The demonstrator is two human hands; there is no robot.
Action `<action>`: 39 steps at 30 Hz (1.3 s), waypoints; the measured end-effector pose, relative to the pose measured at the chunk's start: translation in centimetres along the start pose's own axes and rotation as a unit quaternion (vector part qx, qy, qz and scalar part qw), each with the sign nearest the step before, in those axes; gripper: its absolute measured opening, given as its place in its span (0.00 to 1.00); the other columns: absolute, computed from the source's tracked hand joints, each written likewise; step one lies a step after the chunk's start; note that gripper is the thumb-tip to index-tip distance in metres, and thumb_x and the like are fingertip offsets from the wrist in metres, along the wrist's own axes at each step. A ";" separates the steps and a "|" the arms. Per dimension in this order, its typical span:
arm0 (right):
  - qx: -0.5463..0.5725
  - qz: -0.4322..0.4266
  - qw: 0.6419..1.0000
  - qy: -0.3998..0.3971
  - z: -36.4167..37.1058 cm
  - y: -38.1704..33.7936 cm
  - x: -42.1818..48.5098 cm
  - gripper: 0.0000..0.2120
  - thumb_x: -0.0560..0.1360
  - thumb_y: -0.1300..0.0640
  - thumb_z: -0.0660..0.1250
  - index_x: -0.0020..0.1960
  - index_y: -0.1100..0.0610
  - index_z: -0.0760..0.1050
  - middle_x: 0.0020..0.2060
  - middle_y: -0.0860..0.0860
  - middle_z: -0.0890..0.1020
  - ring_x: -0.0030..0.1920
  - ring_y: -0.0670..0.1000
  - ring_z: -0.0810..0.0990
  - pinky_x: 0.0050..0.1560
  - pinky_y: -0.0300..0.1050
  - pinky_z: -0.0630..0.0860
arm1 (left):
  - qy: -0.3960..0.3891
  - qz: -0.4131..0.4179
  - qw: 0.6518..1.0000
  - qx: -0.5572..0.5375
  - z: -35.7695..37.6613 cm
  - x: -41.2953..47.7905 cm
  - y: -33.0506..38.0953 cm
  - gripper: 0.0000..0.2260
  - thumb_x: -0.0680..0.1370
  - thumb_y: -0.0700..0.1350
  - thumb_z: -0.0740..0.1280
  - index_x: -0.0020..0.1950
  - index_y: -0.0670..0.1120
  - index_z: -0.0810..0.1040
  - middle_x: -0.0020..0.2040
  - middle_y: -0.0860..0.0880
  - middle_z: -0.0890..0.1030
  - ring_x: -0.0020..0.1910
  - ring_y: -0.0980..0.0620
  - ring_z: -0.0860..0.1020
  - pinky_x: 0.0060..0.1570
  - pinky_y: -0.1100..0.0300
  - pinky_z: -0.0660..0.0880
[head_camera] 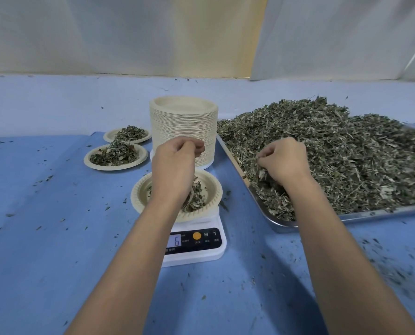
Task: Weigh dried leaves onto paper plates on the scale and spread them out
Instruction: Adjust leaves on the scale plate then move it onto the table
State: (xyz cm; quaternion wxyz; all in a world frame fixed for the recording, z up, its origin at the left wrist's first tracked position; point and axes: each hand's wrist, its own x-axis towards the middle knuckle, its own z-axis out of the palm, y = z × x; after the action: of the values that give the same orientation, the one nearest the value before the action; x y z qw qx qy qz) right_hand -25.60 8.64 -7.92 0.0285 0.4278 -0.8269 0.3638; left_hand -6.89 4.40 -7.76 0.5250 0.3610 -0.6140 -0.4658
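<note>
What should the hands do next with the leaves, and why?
Probably the right hand should lift its pinch of dried leaves out of the tray and drop it on the plate on the scale. That plate holds a smaller heap than the two filled plates, and the display reads only 6.

One head-worn wide-angle view — looking forward and down, close over the scale [194, 243] and table [44, 213].
</note>
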 end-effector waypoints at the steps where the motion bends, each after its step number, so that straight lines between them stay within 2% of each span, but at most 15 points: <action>1: 0.030 -0.009 0.999 0.016 -0.1 -0.3 -0.1 0.05 0.74 0.62 0.70 0.46 0.56 0.84 0.37 0.50 0.83 0.25 0.41 0.73 0.32 0.31 0.71 | 0.010 -0.007 1.000 -0.015 -0.1 0.0 0.0 0.14 0.77 0.37 0.57 0.42 0.49 0.81 0.46 0.50 0.84 0.50 0.54 0.81 0.59 0.54 0.75; 3: 0.091 -0.026 0.994 0.053 -0.2 -1.2 -0.4 0.05 0.73 0.62 0.70 0.47 0.55 0.84 0.32 0.45 0.79 0.22 0.38 0.73 0.22 0.25 0.65 | 0.027 -0.031 0.997 -0.060 -0.4 0.0 0.1 0.13 0.79 0.38 0.57 0.45 0.47 0.80 0.49 0.50 0.83 0.52 0.54 0.81 0.58 0.58 0.75; 6: 0.179 -0.043 0.979 0.086 -0.1 -2.9 -1.0 0.06 0.72 0.58 0.72 0.47 0.52 0.84 0.32 0.40 0.79 0.31 0.36 0.75 0.31 0.22 0.69 | 0.040 -0.091 0.985 -0.142 -0.7 0.4 0.4 0.11 0.81 0.40 0.56 0.53 0.44 0.78 0.53 0.48 0.81 0.55 0.52 0.79 0.58 0.59 0.75; 7: 0.230 -0.043 0.969 0.078 0.1 -3.6 -1.3 0.05 0.71 0.58 0.72 0.46 0.51 0.84 0.34 0.40 0.81 0.34 0.37 0.77 0.37 0.25 0.73 | 0.041 -0.108 0.980 -0.163 -0.7 0.5 0.5 0.10 0.81 0.41 0.56 0.56 0.43 0.76 0.53 0.48 0.80 0.55 0.52 0.79 0.59 0.58 0.75; 9: 0.343 -0.041 0.938 0.031 0.8 -5.1 -1.9 0.06 0.70 0.60 0.74 0.43 0.49 0.83 0.37 0.45 0.84 0.40 0.43 0.82 0.49 0.39 0.80 | 0.034 -0.131 0.969 -0.206 -0.8 0.5 0.7 0.11 0.82 0.43 0.57 0.61 0.42 0.74 0.52 0.48 0.79 0.56 0.51 0.78 0.59 0.57 0.75; 12: 0.425 -0.066 0.902 -0.042 2.6 -7.2 -3.4 0.07 0.69 0.64 0.73 0.42 0.52 0.83 0.39 0.50 0.85 0.42 0.47 0.83 0.52 0.47 0.80 | 0.009 -0.153 0.955 -0.255 -0.6 0.4 1.1 0.12 0.82 0.49 0.58 0.61 0.45 0.74 0.54 0.46 0.79 0.53 0.50 0.78 0.54 0.55 0.77; 15: 0.426 -0.089 0.898 -0.066 4.3 -8.4 -4.6 0.07 0.69 0.65 0.73 0.44 0.54 0.83 0.39 0.50 0.85 0.42 0.47 0.82 0.54 0.49 0.79 | 0.000 -0.163 0.941 -0.297 -0.4 0.3 1.4 0.12 0.82 0.51 0.57 0.55 0.46 0.76 0.45 0.47 0.81 0.45 0.50 0.80 0.47 0.55 0.77; 18: 0.450 -0.091 0.886 -0.066 4.8 -8.9 -4.8 0.07 0.70 0.65 0.73 0.47 0.57 0.84 0.43 0.51 0.86 0.45 0.48 0.84 0.54 0.47 0.79 | 0.005 -0.148 0.951 -0.273 -0.5 0.6 1.1 0.09 0.82 0.48 0.58 0.51 0.47 0.76 0.42 0.51 0.81 0.42 0.54 0.79 0.51 0.56 0.75; 21: 0.484 -0.098 0.866 -0.076 4.8 -9.2 -5.0 0.09 0.70 0.67 0.72 0.45 0.55 0.83 0.43 0.51 0.85 0.44 0.46 0.83 0.50 0.42 0.79 | 0.003 -0.147 0.956 -0.255 -0.6 0.9 0.8 0.09 0.82 0.46 0.57 0.53 0.48 0.76 0.46 0.51 0.80 0.47 0.53 0.78 0.57 0.51 0.73; 23: 0.489 -0.102 0.863 -0.079 5.0 -9.3 -5.2 0.09 0.70 0.68 0.72 0.45 0.56 0.83 0.44 0.52 0.85 0.44 0.47 0.83 0.52 0.42 0.79 | 0.003 -0.149 0.952 -0.265 -0.7 1.0 0.6 0.09 0.82 0.45 0.57 0.53 0.46 0.76 0.47 0.49 0.80 0.50 0.51 0.79 0.57 0.51 0.74; 25: 0.493 -0.105 0.860 -0.083 5.0 -9.3 -5.3 0.09 0.71 0.69 0.71 0.46 0.58 0.83 0.44 0.53 0.85 0.45 0.47 0.83 0.53 0.43 0.79 | 0.019 -0.151 0.948 -0.281 -0.8 1.1 0.4 0.08 0.82 0.43 0.57 0.49 0.46 0.76 0.46 0.49 0.80 0.48 0.52 0.79 0.56 0.52 0.75; 29: 0.483 -0.102 0.867 -0.074 5.0 -9.2 -5.1 0.08 0.70 0.67 0.72 0.46 0.57 0.83 0.42 0.50 0.85 0.43 0.43 0.82 0.48 0.37 0.77 | 0.057 -0.157 0.936 -0.311 -1.6 1.5 0.0 0.09 0.82 0.37 0.58 0.46 0.42 0.76 0.43 0.47 0.81 0.43 0.52 0.80 0.46 0.59 0.78; 32: 0.481 -0.082 0.870 -0.063 5.1 -9.1 -5.0 0.08 0.70 0.66 0.73 0.46 0.55 0.83 0.41 0.49 0.85 0.41 0.41 0.81 0.48 0.36 0.77 | 0.081 -0.168 0.929 -0.320 -2.4 2.1 -0.1 0.09 0.81 0.37 0.58 0.46 0.41 0.76 0.43 0.46 0.80 0.39 0.52 0.79 0.36 0.63 0.75; 36: 0.501 -0.045 0.863 -0.046 5.1 -8.8 -4.7 0.08 0.70 0.66 0.73 0.43 0.54 0.81 0.38 0.48 0.84 0.38 0.42 0.81 0.46 0.37 0.78 | 0.106 -0.201 0.891 -0.393 -3.5 2.9 -0.1 0.09 0.82 0.37 0.57 0.45 0.40 0.74 0.53 0.42 0.77 0.48 0.48 0.78 0.42 0.59 0.78; 39: 0.484 -0.019 0.874 -0.025 5.2 -8.2 -4.4 0.08 0.70 0.65 0.73 0.42 0.53 0.81 0.39 0.50 0.84 0.42 0.47 0.82 0.49 0.42 0.80 | 0.117 -0.226 0.867 -0.428 -4.3 3.0 -0.1 0.10 0.82 0.38 0.57 0.45 0.39 0.74 0.53 0.41 0.77 0.45 0.48 0.78 0.41 0.57 0.79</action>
State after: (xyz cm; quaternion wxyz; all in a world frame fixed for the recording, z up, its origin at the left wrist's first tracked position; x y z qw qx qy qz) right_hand -15.42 5.34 -8.57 -0.1958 0.4126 -0.5393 0.7076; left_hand -3.24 0.75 -6.88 0.5765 0.2814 -0.1899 -0.7432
